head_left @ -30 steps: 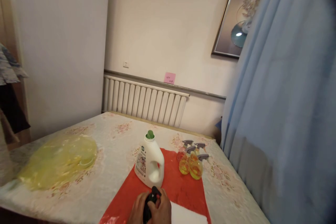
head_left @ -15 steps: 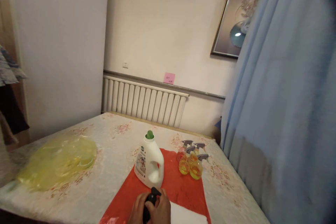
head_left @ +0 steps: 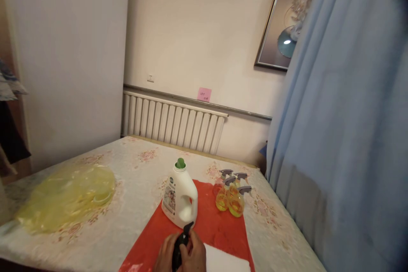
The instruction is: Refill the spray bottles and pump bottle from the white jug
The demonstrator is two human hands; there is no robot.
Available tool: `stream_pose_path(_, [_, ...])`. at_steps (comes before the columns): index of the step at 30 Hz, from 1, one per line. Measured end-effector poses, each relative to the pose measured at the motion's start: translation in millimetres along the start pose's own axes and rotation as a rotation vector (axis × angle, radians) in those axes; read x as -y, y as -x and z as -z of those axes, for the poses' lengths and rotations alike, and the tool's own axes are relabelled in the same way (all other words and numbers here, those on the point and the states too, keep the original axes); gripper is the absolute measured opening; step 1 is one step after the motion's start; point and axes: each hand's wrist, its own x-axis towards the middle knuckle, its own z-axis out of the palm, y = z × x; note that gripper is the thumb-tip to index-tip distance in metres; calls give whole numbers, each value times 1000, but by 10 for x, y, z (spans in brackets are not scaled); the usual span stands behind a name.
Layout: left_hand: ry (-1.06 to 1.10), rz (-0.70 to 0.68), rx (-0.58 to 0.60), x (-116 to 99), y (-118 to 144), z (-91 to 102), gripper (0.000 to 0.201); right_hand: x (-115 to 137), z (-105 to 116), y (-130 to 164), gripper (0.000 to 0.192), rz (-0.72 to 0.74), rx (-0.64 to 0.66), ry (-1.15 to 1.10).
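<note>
At the bottom middle, both my hands are wrapped round a black pump bottle (head_left: 177,256). My left hand (head_left: 165,254) grips its body from the left. The fingers of my right hand (head_left: 195,253) close on its upper part, where a black nozzle sticks up to the right. The bottle's lower end is out of frame. Just beyond my hands, a large white detergent jug (head_left: 181,197) stands upright, its green spout insert (head_left: 180,163) showing in an uncapped neck.
Several spray bottles (head_left: 236,205) with grey triggers stand right of the jug on a red cloth (head_left: 210,229). A white sheet (head_left: 225,260) lies beside my right hand. On the left, a crumpled yellow plastic bag (head_left: 66,197) rests on the flowered tablecloth (head_left: 140,204). A blue curtain (head_left: 338,127) hangs right.
The black nozzle has turned from pointing right to pointing up and right between my hands. My grip stays on the bottle. The whole view has shifted slightly.
</note>
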Motion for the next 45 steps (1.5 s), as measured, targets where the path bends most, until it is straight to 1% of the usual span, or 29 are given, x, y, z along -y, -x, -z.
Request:
stream_pose_path(3, [3,11,-17,43,17,-19,53,138,0,-1,30,-2,-3,43])
stream_pose_path(7, [-4,11,-5,95,35,-47,52,276,2,-24,24,-3,-77,45])
stream_pose_path(10, [-36,17,-14,149,40,-80,52,272,2,-31,23,-11,-93,49])
stream_pose_path(13, [-61,18,-47,177,41,-99,53,239,2,-26,25,-6,-76,47])
stream_pose_path(15, [-55,8,-58,150,37,-89,53,221,4,-23,26,8,-84,24])
stream_pose_path(19, [-30,-32,-53,13,14,-24,46,174,10,-16,32,18,-112,-37])
stream_pose_path(23, [-25,-51,-46,-91,-5,28,44,97,18,-3,42,21,-64,-90])
stream_pose_path(27, [-5,-49,-26,-84,-3,27,45,129,33,1,46,14,-35,-84])
stream_pose_path(30, [13,-21,-38,-41,9,5,46,248,52,-11,40,-6,-35,-41])
stream_pose_path(33, [18,-16,-37,-14,21,-11,48,343,57,-30,33,3,-62,-19])
stream_pose_path(35, [19,-17,-37,-18,22,-11,49,355,50,-41,26,9,-74,3])
stream_pose_path(37, [23,-14,-32,-36,17,-1,48,327,42,-48,24,9,-70,5])
stream_pose_path(42, [-7,-16,-22,-71,-5,23,47,214,53,-34,44,-9,23,-105])
stream_pose_path(45, [-28,-21,-29,-65,-5,21,47,209,65,-19,44,-13,57,-103])
